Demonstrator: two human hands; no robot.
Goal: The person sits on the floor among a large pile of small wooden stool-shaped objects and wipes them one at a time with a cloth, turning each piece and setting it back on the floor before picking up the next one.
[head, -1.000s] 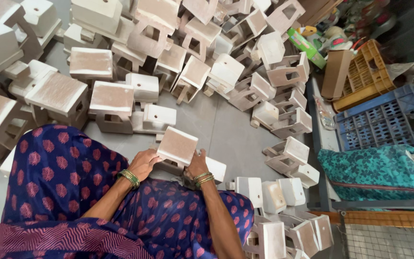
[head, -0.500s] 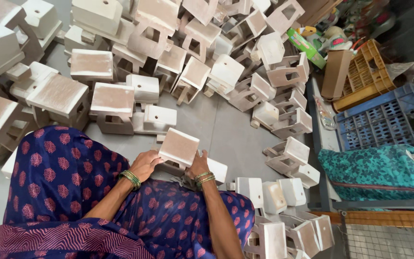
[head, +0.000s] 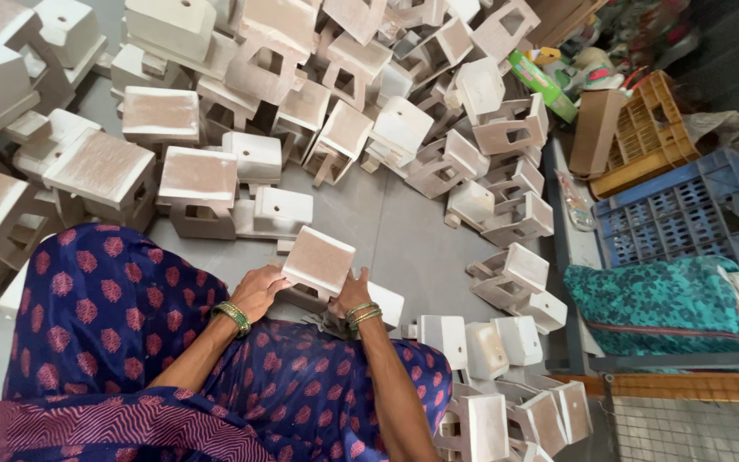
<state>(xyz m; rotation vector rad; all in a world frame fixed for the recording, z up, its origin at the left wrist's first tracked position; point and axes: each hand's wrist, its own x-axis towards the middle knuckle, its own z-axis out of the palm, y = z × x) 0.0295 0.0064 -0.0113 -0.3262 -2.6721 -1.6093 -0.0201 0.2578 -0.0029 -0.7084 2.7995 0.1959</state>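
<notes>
Both hands gripped the pale, square-topped clay block (head: pixel 318 261) above the lap: left hand (head: pixel 258 291) clamped on its left edge, right hand (head: pixel 351 295) on its right, flat top facing up, grey floor (head: pixel 404 239) beyond.

Outfit is a deep blue printed fabric (head: pixel 104 325) covered in small pinkish-red flower-like motifs, draped loose over the lap and knees. At the bottom edge there's a border (head: pixel 121 432) in reddish-pink with wavy stripes. Arms are bare, no sleeves showing. Left hand (head: pixel 258 291) has green and gold bangles at the wrist, right hand (head: pixel 352 295) has a similar stack.
</notes>
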